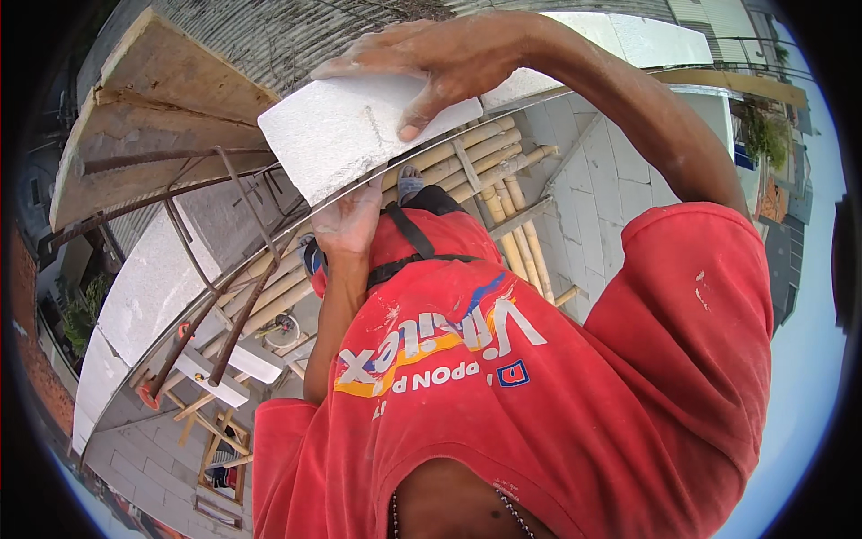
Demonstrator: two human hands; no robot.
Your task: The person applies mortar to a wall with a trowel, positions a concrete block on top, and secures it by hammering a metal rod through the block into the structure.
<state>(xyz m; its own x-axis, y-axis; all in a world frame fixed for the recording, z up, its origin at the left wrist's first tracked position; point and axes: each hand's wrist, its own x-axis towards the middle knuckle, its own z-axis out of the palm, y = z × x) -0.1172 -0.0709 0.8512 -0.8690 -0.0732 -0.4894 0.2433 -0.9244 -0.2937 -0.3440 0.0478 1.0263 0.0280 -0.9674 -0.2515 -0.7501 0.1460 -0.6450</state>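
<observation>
A white lightweight concrete block (346,135) sits at the top of a wall, beside a gap with steel bars. My right hand (440,67) grips it from above, fingers over the top and thumb pressed on the near face. My left hand (348,220) is at its lower near edge, palm up and touching it; the fingertips are hidden by the block. Similar blocks continue the wall on the left (153,292) and on the right (646,40). A thin line runs along the near lower edge of the block.
Rusty reinforcing bars (242,193) stick up left of the block, before weathered formwork boards (153,117). My feet (410,184) are on a bamboo platform (476,162). Below are a bucket (280,331) and timber framing (224,445). A corrugated roof (260,40) lies beyond the wall.
</observation>
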